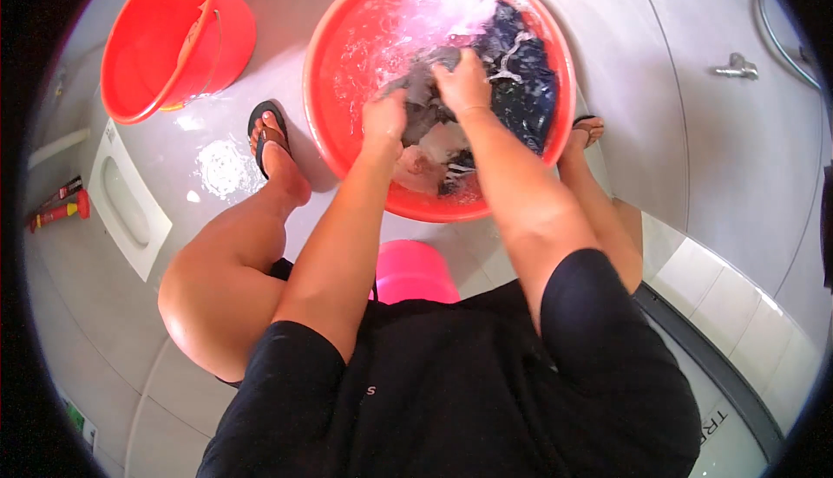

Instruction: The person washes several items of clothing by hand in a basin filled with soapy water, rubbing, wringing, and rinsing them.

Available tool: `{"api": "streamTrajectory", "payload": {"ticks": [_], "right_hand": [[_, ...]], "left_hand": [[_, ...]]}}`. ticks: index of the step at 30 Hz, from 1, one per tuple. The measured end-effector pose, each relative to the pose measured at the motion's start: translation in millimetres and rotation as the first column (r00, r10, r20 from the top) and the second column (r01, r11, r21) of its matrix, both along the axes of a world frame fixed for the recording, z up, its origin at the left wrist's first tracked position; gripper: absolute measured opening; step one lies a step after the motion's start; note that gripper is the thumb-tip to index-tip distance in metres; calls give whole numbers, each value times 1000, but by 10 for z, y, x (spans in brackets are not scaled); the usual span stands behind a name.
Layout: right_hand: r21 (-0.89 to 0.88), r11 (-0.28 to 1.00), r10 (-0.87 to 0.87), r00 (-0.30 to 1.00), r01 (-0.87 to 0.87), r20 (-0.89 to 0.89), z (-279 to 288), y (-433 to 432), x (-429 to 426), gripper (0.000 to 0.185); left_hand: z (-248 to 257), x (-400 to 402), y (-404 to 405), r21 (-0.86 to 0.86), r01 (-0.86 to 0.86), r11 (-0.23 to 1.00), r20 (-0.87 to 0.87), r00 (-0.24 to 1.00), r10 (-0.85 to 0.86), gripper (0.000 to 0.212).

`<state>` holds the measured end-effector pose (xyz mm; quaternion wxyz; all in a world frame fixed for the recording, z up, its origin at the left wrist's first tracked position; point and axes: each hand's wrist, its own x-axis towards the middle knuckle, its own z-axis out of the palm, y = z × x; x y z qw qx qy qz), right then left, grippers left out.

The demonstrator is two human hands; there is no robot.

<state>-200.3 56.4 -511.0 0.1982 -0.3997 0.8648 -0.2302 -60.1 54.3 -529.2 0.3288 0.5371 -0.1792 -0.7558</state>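
Note:
A wide red plastic basin (325, 120) of sudsy water stands on the floor before me. Both hands grip a wet grey cloth (423, 97) over its middle: my left hand (384, 117) at the cloth's left end, my right hand (463, 84) at its upper right. Dark navy clothing (527, 87) lies in the water along the right side, beside my right hand. Below the grey cloth, pale pinkish fabric (423, 162) is partly under water. A bright white-pink patch (449, 6) at the back may be fabric or glare.
A red bucket (228, 48) with a wire handle stands tilted in view at the upper left. A squat toilet (123, 198) is set in the floor at left, near red and yellow bottles (58, 211). A metal tap (735, 67) juts from the right wall. A pink stool (416, 273) is beneath me.

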Motion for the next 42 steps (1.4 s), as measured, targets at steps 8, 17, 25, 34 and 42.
{"api": "streamTrajectory", "payload": {"ticks": [8, 17, 25, 34, 42], "right_hand": [[298, 910, -376, 880, 290, 292, -980, 634, -340, 63], [252, 943, -173, -327, 218, 929, 1027, 675, 669, 44], [-252, 962, 183, 938, -108, 295, 666, -72, 745, 42], [359, 902, 267, 963, -240, -25, -567, 317, -71, 83], [50, 916, -218, 387, 399, 896, -277, 440, 182, 32]], "left_hand": [[-421, 393, 27, 238, 109, 965, 51, 991, -124, 40], [-94, 300, -382, 236, 259, 937, -756, 655, 9, 62], [-199, -55, 30, 358, -256, 898, -382, 838, 391, 48], [-355, 491, -243, -92, 39, 995, 328, 945, -6, 37], [-617, 470, -368, 418, -176, 891, -312, 894, 323, 44]]}}
